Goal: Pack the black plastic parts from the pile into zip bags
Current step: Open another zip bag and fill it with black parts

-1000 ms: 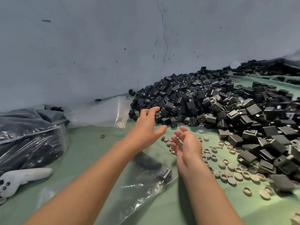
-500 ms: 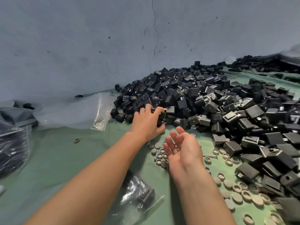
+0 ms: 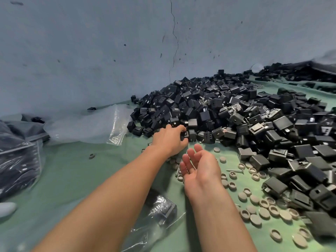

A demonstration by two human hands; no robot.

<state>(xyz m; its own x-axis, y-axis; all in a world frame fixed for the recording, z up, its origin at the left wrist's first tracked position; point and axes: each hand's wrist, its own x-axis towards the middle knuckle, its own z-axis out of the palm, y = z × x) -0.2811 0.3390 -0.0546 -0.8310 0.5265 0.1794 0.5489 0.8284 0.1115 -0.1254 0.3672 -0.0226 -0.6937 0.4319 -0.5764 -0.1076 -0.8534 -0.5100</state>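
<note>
A big pile of black plastic parts [image 3: 227, 113] lies against the wall from centre to right. My left hand [image 3: 168, 140] reaches into its near edge, fingers curled round a black part [image 3: 191, 135]. My right hand [image 3: 199, 163] hovers just in front of the pile, palm up, fingers relaxed and holding nothing. A clear zip bag [image 3: 161, 213] with a few black parts inside lies on the green cloth under my forearms. A stack of empty zip bags [image 3: 87, 126] lies left of the pile.
Several beige round caps [image 3: 261, 210] and a screw [image 3: 234, 170] are scattered on the green cloth [image 3: 72, 170] at right. Filled dark bags [image 3: 16, 160] sit at far left. A grey wall [image 3: 127, 51] closes the back.
My left hand reached forward into the pile's edge and closed its fingers on a black part. My right hand stayed cupped, palm up. The camera moved closer and to the right.
</note>
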